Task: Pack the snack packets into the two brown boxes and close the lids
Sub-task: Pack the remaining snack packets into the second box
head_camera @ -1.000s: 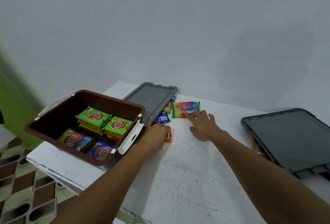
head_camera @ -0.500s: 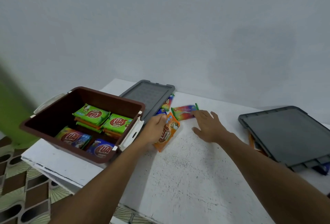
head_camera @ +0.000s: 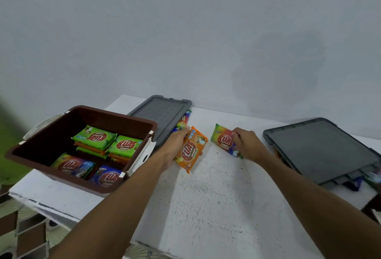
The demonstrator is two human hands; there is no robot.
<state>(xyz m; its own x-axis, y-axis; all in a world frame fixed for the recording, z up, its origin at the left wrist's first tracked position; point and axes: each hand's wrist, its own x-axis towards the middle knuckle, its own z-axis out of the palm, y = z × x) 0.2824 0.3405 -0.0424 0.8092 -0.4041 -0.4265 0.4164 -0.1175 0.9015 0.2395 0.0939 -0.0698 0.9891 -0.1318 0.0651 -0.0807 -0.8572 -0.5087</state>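
Nearest us lay the white table, scuffed and speckled. Past it our left hand gripped an orange packet along one long side, fingers curled round it. Just right of that grip our right hand pinched a rainbow packet by one end, the free end tilted up. The open brown box stood just left of the left grip, with green packets stacked inside and others lying flat in front of them.

We judged the step to be carrying both packets to the box. To do it well, we would lift each over the box wall, lay it flat on the lowest stack and release one hand at a time.

Beyond the left grip lay a grey lid with loose packets at its edge. Well right of the right grip lay a dark lid; whether a box sat beneath it we could not tell.
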